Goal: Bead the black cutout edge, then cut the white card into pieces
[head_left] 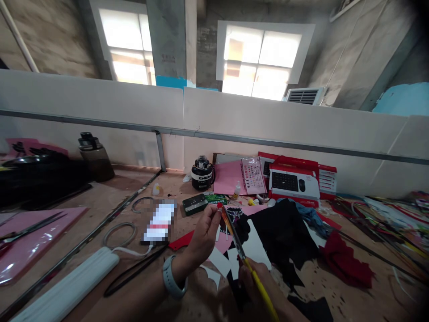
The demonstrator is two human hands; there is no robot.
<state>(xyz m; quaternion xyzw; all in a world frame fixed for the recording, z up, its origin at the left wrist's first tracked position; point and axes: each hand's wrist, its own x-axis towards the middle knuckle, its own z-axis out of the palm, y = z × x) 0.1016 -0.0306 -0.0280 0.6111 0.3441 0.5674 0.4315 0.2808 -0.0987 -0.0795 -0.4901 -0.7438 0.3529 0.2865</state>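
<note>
My left hand, with a grey band on its wrist, is closed in a pinch on a small red piece. My right hand is closed around a long yellow-handled tool with a metal front part; its exact kind I cannot make out. The tool's tip, which looks orange-red, lies right beside my left fingertips. Under and around my hands are white cut pieces, a black cloth and a dark beaded piece on pink sheet.
A phone lies left of my hands, near a white power strip. Behind stand a black round bottle, a dark case, a pink packet and keyboard boxes. Red cloth and scissors lie farther out.
</note>
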